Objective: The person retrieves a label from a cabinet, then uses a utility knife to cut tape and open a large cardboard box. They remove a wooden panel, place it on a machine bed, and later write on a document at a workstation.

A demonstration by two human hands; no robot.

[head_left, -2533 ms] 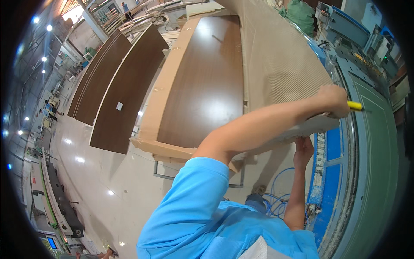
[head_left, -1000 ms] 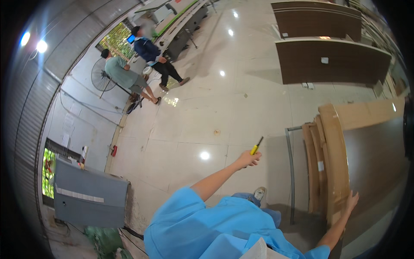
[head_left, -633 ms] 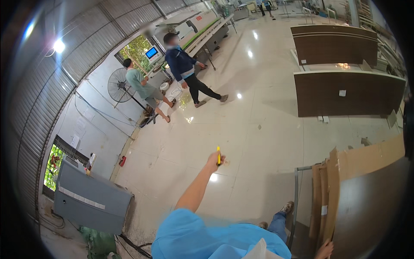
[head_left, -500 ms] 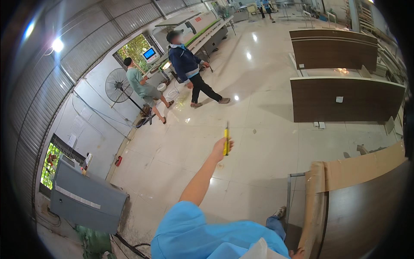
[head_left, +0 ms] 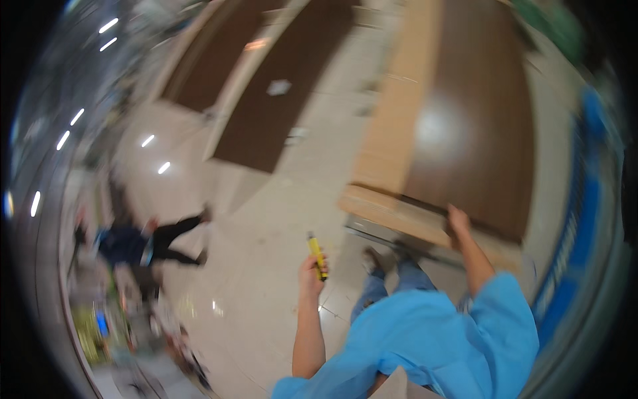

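My left hand (head_left: 312, 274) is closed around a yellow utility knife (head_left: 317, 257) with dark parts, its slim end pointing up and away from me over the tiled floor. My right hand (head_left: 457, 225) touches the near edge of a dark brown wooden panel (head_left: 478, 146), where a cardboard strip (head_left: 405, 213) wraps the end. Motion blur hides how its fingers lie. A second, longer cardboard strip (head_left: 399, 126) runs along the panel's left side.
A grey metal frame (head_left: 379, 234) supports the panel by my legs. Two more dark panels (head_left: 286, 86) (head_left: 212, 60) stand beyond, to the left. A person in dark clothes (head_left: 126, 246) walks at the left. Something long and blue (head_left: 565, 233) lies along the right side.
My view has swung to the right, bringing the panel to the middle. My left arm, still holding the knife, is drawn in closer. My right hand now shows at the panel's edge.
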